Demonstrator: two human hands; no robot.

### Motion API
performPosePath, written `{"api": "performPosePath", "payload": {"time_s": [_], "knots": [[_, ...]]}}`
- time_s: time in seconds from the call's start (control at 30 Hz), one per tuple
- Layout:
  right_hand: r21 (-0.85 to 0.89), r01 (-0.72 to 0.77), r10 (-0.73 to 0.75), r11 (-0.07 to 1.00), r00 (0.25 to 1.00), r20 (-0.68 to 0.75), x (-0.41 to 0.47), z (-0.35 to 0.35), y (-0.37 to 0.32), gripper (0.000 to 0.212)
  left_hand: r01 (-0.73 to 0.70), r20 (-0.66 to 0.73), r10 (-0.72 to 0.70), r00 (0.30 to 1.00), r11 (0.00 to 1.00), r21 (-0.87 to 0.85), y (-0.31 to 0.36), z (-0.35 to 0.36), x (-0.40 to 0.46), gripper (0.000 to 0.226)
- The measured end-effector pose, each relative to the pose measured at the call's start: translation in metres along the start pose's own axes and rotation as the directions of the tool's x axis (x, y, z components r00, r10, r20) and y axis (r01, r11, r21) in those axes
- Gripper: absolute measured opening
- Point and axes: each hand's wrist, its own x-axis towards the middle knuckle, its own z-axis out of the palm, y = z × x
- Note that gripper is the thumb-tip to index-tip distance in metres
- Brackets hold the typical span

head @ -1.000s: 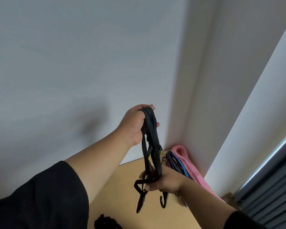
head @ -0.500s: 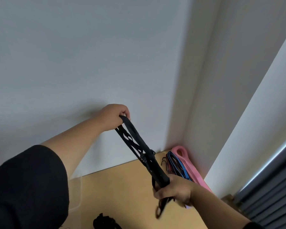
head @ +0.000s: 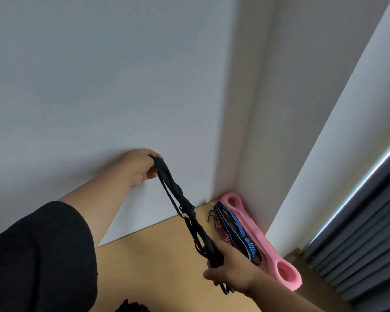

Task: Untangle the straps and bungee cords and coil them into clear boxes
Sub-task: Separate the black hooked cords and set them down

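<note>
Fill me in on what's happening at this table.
A person holds a black strap bundle stretched between both hands above the wooden table. The left hand grips its upper loop near the wall; the right hand grips the lower end. A blue bungee cord and pink band lie by the corner.

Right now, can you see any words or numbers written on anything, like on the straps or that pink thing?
None: no words, numbers, labels or signs can be read in this picture.
The black strap held between the left hand and the right hand shows no print.
The pink band is plain.
The blue bungee cord has only a woven pattern, no letters.
The wall and the table bear no writing.
</note>
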Motion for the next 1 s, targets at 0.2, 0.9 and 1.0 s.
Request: {"api": "performPosePath", "payload": {"time_s": [0.2, 0.9, 1.0], "knots": [[-0.186, -0.112, 0.072, 0.976, 0.975, -0.210, -0.005, -0.005, 0.016, 0.034, 0.055, 0.029, -0.049, 0.998, 0.967, -0.250, -0.007, 0.032, 0.010, 0.041], [-0.717, -0.256, 0.252, 0.648, 0.961, -0.115, 0.042, 0.004, 0.109, 0.034, -0.072, -0.017, 0.105, 0.994, 0.786, 0.613, -0.143, 0.124, 0.076, 0.029], [-0.745, -0.229, 0.254, 0.626, 0.964, -0.083, 0.047, 0.009, 0.119, 0.036, 0.003, -0.047, 0.037, 0.998, 0.751, 0.660, -0.172, 0.121, 0.083, 0.020]]}}
